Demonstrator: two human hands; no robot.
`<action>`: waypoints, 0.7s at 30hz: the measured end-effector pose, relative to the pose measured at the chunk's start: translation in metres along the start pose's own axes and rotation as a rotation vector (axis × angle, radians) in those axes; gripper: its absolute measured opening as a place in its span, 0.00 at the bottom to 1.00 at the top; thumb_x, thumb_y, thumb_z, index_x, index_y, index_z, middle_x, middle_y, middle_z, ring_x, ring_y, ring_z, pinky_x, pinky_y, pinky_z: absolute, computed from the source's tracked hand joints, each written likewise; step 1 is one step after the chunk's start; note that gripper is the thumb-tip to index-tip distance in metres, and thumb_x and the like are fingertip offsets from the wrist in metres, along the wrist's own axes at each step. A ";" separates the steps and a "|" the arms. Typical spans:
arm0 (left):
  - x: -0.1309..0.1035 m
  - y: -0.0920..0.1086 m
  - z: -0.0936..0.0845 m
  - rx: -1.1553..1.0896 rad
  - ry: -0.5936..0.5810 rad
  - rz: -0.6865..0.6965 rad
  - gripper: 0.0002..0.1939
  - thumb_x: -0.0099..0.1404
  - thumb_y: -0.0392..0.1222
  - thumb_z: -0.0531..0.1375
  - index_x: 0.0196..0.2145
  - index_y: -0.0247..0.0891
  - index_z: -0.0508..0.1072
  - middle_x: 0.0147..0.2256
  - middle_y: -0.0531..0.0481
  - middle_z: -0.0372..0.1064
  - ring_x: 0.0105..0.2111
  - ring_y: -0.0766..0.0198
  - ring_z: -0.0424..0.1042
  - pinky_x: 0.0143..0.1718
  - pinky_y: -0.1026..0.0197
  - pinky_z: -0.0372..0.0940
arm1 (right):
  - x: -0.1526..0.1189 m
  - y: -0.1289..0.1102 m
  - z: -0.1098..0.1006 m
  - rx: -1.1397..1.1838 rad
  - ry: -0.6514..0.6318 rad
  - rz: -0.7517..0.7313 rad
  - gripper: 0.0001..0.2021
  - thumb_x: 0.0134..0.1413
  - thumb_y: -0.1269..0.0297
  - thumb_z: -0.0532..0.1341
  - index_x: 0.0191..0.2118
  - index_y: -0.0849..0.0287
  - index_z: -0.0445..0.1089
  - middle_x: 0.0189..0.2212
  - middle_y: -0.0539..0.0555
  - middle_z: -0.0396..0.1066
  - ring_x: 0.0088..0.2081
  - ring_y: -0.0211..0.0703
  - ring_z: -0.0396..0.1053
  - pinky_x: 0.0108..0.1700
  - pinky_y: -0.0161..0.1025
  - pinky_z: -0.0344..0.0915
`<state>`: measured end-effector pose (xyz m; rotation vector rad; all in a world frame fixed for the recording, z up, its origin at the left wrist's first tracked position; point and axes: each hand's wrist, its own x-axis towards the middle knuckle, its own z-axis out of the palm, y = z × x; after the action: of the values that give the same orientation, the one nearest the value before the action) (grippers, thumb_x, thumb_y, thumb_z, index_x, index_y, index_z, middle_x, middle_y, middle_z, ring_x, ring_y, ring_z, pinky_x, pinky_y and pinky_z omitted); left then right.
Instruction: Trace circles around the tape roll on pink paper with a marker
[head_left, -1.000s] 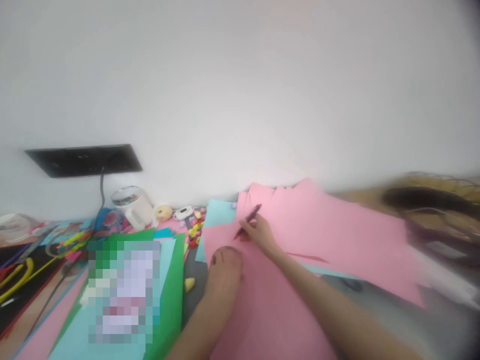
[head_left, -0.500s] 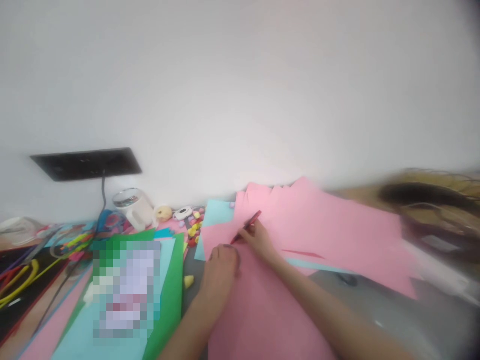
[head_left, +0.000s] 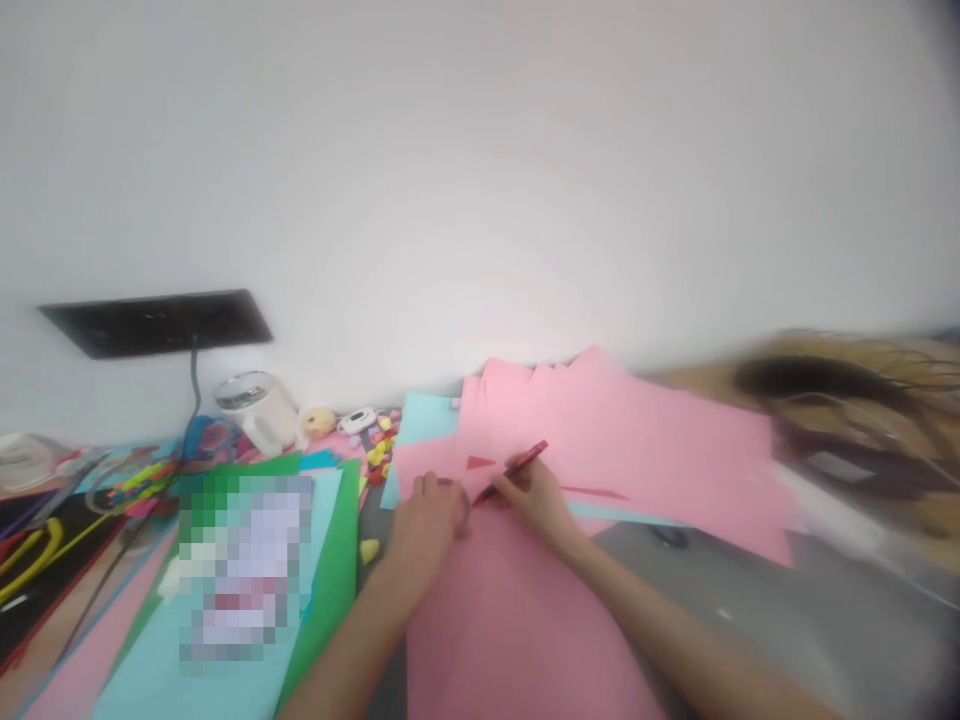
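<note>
My right hand point(head_left: 536, 503) grips a slim red-and-black pen point(head_left: 531, 455), its tip pointing down and left onto a darker pink sheet point(head_left: 517, 620). Bent fingers of my left hand point(head_left: 426, 520) press at the top left of that sheet. They are on a round, ring-like thing point(head_left: 463, 510), mostly covered by the hand, whose kind I cannot make out. The pen tip lies close to the ring's right edge. Above it, a small red triangle point(head_left: 478, 463) lies on lighter pink paper point(head_left: 637, 440). A thin red sliver point(head_left: 596, 492) shows right of my right hand.
Green point(head_left: 330, 590) and light blue sheets point(head_left: 142, 670) lie at the left under a pixelated patch. A white mug point(head_left: 262, 420) and small coloured pieces point(head_left: 381, 450) stand near the wall. A black socket panel point(head_left: 157, 325) with a cable is on the wall. Dark blurred items point(head_left: 847, 430) lie right.
The pen and my right hand have shifted slightly right and down, and the pen lies flatter. The red triangle now shows above the pen tip. The whole view has drifted a little.
</note>
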<state>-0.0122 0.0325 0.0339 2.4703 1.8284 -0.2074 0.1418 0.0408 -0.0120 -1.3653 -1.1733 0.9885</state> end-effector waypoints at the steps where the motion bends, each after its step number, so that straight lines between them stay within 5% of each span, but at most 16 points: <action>1: 0.000 0.000 0.000 0.008 -0.001 -0.001 0.14 0.60 0.40 0.56 0.44 0.42 0.67 0.41 0.44 0.61 0.42 0.56 0.65 0.32 0.62 0.62 | -0.005 -0.001 -0.002 0.002 -0.012 0.008 0.10 0.43 0.61 0.62 0.30 0.56 0.59 0.22 0.51 0.72 0.26 0.50 0.74 0.27 0.42 0.70; 11: -0.001 -0.001 -0.014 0.002 -0.101 0.023 0.16 0.59 0.36 0.54 0.46 0.40 0.66 0.43 0.42 0.61 0.43 0.55 0.65 0.34 0.61 0.62 | -0.022 -0.001 -0.020 0.143 -0.146 -0.015 0.10 0.45 0.58 0.63 0.28 0.59 0.65 0.27 0.53 0.73 0.33 0.47 0.73 0.36 0.40 0.69; 21: -0.003 -0.008 -0.019 0.015 -0.112 0.088 0.20 0.58 0.30 0.50 0.47 0.42 0.66 0.42 0.42 0.61 0.45 0.55 0.64 0.36 0.60 0.61 | -0.019 0.013 -0.010 0.239 -0.143 -0.089 0.07 0.44 0.66 0.64 0.31 0.60 0.67 0.33 0.55 0.74 0.38 0.47 0.73 0.44 0.44 0.67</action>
<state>-0.0191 0.0343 0.0539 2.4879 1.6767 -0.3487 0.1499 0.0207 -0.0246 -1.0596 -1.1699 1.1373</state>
